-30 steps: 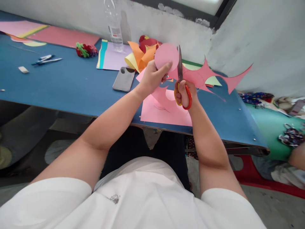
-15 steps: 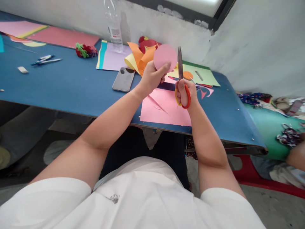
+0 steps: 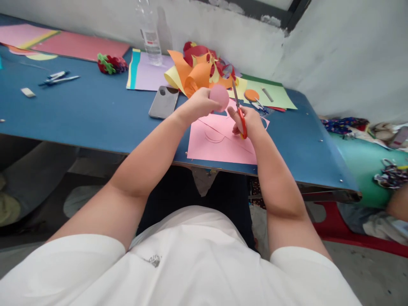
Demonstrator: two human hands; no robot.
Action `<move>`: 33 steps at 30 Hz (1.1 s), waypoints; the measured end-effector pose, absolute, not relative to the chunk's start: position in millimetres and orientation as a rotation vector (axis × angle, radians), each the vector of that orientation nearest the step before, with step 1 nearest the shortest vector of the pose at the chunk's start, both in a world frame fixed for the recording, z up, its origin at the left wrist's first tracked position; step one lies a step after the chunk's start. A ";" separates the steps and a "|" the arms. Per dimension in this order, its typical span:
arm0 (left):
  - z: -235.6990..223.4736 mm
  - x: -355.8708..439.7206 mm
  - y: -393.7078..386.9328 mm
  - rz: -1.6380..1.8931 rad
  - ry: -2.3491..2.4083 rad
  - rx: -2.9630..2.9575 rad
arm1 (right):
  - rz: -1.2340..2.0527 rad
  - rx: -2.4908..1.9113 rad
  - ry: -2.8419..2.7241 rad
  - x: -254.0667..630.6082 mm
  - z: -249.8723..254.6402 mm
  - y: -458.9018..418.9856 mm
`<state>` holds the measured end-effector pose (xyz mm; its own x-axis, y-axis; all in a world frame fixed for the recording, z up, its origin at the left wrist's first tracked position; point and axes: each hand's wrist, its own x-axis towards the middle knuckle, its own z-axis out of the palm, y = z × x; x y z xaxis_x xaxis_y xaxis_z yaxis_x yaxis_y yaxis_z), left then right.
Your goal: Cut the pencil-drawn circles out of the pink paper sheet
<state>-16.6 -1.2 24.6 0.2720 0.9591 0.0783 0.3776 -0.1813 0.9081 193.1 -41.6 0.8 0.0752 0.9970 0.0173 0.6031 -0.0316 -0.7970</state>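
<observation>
My left hand (image 3: 198,106) is closed on a cut-out pink paper circle (image 3: 219,97), held low over the blue table (image 3: 95,114). My right hand (image 3: 250,121) grips orange-handled scissors (image 3: 239,108), whose blades point away from me and look shut. Under both hands lies a pink paper sheet (image 3: 219,144) with a curved cut in it, near the table's front edge.
A phone (image 3: 164,102) lies left of my hands. Behind them are a heap of orange, yellow and red paper scraps (image 3: 199,68), a green sheet (image 3: 274,95) with an orange disc (image 3: 251,94), a plastic bottle (image 3: 147,29), pens (image 3: 57,78) and an eraser (image 3: 28,92). Another person's arm (image 3: 397,204) shows at right.
The large pink offcut dropped away from the circle. Both hands have lowered toward the table with the circle and the scissors.
</observation>
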 end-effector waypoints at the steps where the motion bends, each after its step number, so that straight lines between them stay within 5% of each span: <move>1: 28.9 -21.3 -3.0 0.716 1.246 1.782 | 0.760 -1.702 -1.583 194.3 0.5 -41.1; 5: 42.9 -33.3 -1.8 0.129 1.327 2.010 | 0.637 -1.660 -1.591 206.7 -8.7 -30.9; 9: 45.1 -36.5 3.6 -0.096 1.486 2.136 | 0.726 -1.589 -1.555 210.5 -16.7 -24.0; 33: -1.0 -38.3 45.6 0.650 1.738 1.947 | 0.927 -1.560 -1.345 200.3 -23.3 -10.6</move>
<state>-38.3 45.6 -1.0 0.0958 0.9942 0.0498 0.7828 -0.1061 0.6131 200.3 -10.6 -23.3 0.1446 0.9895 -0.0034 0.3554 -0.0551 -0.9331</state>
